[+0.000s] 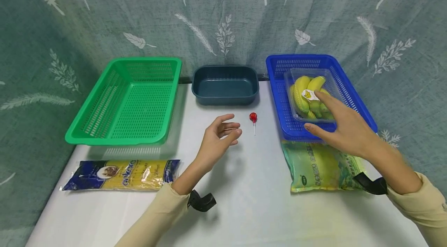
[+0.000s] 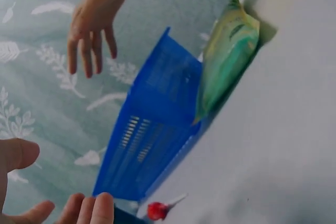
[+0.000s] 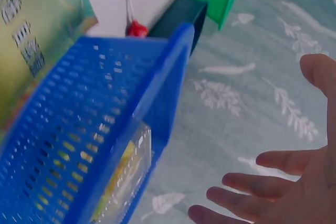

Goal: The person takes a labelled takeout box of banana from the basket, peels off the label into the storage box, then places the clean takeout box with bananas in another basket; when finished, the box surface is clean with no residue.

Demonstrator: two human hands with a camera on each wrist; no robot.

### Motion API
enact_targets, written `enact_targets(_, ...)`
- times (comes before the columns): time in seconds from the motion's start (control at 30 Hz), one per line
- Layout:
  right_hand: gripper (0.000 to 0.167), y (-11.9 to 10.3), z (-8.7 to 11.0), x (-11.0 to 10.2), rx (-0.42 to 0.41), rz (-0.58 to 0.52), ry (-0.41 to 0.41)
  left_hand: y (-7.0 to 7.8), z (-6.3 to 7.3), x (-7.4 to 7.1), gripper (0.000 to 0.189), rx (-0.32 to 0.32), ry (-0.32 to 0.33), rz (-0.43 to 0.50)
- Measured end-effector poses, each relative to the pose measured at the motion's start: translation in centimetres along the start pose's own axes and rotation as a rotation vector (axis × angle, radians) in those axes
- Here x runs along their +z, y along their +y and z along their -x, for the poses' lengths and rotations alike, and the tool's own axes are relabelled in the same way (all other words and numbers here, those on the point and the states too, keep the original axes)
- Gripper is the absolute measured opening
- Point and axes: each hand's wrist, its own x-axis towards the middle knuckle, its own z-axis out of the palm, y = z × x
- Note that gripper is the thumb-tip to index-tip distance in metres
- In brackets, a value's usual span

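Note:
My right hand [image 1: 343,124] hovers over the near part of the blue basket [image 1: 288,130], thumb and fingers spread, holding nothing. Inside that basket lies a clear plastic box of bananas [image 1: 302,95] with a white label. In the right wrist view the hand [image 3: 283,182] is spread beside the basket's rim. My left hand [image 1: 221,136] is raised above the middle of the table, fingers loosely bent and nothing in them. Just beyond its fingertips a red lollipop [image 1: 253,117] with a white stick lies on the table.
A green basket [image 1: 118,140] stands at the left, with a spaghetti packet [image 1: 122,175] in front of it. A dark teal tray [image 1: 225,99] sits at the back middle. One green-yellow bag [image 1: 314,171] lies before the blue basket. Patterned curtain [image 1: 223,14] hangs behind.

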Motion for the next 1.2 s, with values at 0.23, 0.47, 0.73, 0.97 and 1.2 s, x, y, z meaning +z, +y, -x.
enact_targets(0.23, 0.083, 1.3, -1.1, -0.5, -0.032, -0.029, 0.059, -0.3, -1.6, 1.7, 0.048, -0.092, 0.014, 0.094)
enact_targets(0.47, 0.078, 2.9, -2.6, -1.2, 0.003, -0.068, 0.033, -0.4, -3.5, 3.1, 0.047, -0.155, 0.054, 0.152)
enact_targets(0.73, 0.073, 3.8, -3.7, -1.9, 0.069, -0.107, 0.035, -0.6, -5.7, 5.5, 0.047, -0.187, 0.013, 0.17)
enact_targets(0.97, 0.071, 4.6, -4.7, -2.8, 0.077, -0.092, 0.066, -0.9, -7.4, 7.3, 0.046, -0.305, 0.06, 0.298)
enact_targets(1.2, 0.081, 5.8, -6.1, -3.7, 0.175, -0.028, -0.016, -1.3, -8.5, 8.5, 0.046, -0.379, 0.104, 0.35)
